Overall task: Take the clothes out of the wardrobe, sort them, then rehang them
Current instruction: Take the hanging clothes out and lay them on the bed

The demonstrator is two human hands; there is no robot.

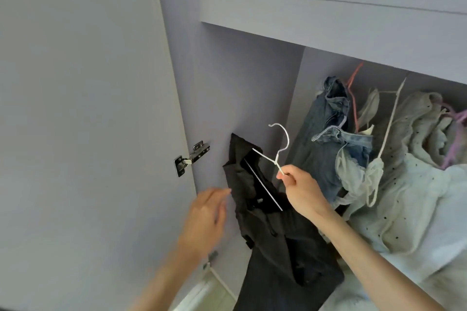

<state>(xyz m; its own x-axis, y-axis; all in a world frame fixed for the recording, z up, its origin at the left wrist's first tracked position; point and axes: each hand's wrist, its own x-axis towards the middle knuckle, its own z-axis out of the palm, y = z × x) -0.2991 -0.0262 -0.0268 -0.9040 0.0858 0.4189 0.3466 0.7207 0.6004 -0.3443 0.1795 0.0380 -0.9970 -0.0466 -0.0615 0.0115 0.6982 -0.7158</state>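
The left hand (204, 217) was blurred, its fingers hard to make out. The rail was hidden behind the shelf (328, 23), so the hanger tops vanished there. The black garment (273, 235) ran off the bottom edge, and the pale clothes (417, 184) off the right.
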